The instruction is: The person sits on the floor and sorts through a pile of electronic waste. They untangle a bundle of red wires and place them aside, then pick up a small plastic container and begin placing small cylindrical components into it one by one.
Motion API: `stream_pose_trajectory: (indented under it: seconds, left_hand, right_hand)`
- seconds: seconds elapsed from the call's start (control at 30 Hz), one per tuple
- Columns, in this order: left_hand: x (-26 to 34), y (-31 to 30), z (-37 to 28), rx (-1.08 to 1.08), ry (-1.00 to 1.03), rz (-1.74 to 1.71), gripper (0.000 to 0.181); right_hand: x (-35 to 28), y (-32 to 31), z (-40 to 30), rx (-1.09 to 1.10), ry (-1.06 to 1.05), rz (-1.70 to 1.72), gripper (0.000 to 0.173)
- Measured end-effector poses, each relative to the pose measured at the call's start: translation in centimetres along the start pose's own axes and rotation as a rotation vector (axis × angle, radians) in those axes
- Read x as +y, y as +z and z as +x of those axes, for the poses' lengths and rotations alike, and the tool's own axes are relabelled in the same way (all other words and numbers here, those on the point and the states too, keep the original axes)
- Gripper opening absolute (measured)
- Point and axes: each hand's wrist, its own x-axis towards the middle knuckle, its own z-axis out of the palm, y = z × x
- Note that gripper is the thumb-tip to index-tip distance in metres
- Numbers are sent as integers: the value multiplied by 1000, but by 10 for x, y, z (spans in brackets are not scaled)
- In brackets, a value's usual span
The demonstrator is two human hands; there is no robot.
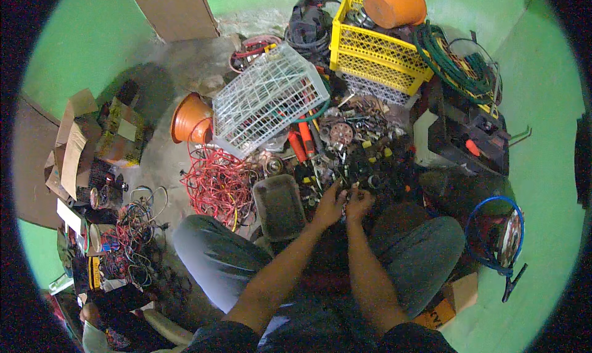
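Both my hands are close together over a pile of small hardware and parts on the floor between my knees. The fingers of my left hand are bent around something small and thin that I cannot make out. My right hand is just beside it, fingers curled, and whether it holds a small piece is too dim to tell. A dark rectangular tray lies left of my hands. Beyond them are a round perforated metal disc and tools with orange-red handles.
A tangle of red wire lies left of the tray. Behind it stand a white plastic crate, tilted, and an orange pot. Stacked yellow crates stand at the back, with a black toolbox at right. Another person's arm shows lower left.
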Motion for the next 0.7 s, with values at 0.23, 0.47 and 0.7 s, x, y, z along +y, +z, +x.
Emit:
stream_pose_trajectory:
  seconds: [0.23,0.47,0.7]
  left_hand:
    - [126,-158,57,-24,294,122,36]
    - [139,-210,35,108,104,-190,33]
    - [158,-218,25,234,18,-380,28]
  right_hand:
    - [-205,-23,20,-399,47,667,25]
    - [-274,-15,36,-667,-321,345,19]
    - [-270,-3,2,-761,-368,509,21]
